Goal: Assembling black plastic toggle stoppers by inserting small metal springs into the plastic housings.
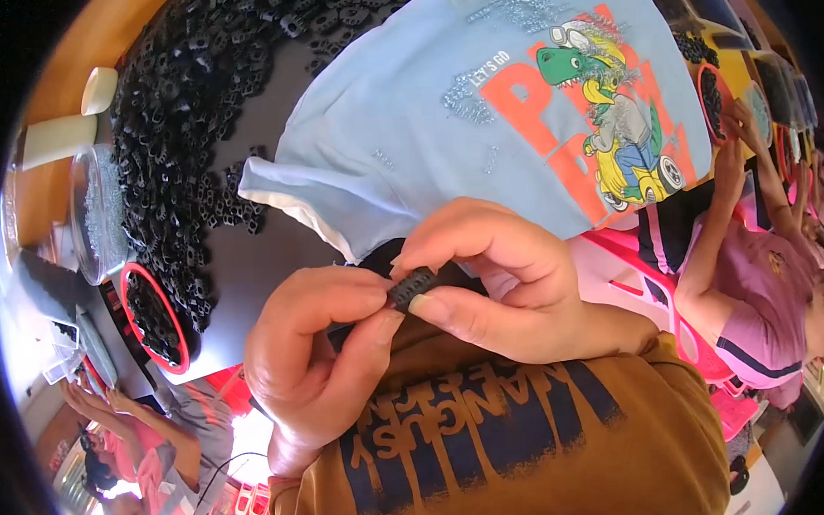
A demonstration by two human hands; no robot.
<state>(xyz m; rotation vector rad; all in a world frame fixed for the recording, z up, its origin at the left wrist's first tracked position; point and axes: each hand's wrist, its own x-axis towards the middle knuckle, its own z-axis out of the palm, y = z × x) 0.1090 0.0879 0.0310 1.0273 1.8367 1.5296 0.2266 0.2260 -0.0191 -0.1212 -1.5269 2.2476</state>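
A small, dark, block-shaped part (410,289) with a row of notches or holes along it is held up in front of my chest. My left hand (310,338) pinches its left end between thumb and fingertips. At its right end, the thumb and index finger of my right hand (513,281) press on it from below and above. Just beyond my hands, a light blue printed cloth (362,132) lies over the table. Small metal coil springs (465,97) are scattered in clusters on the cloth. Whether a spring sits in the held part is too small to tell.
Loose black plastic parts (166,112) are heaped on the grey table at the left. Beside them stand a red-rimmed tray (186,343) of black pieces and a clear tub (100,214) of springs. Co-workers sit at left and right; one wears a purple shirt (767,290).
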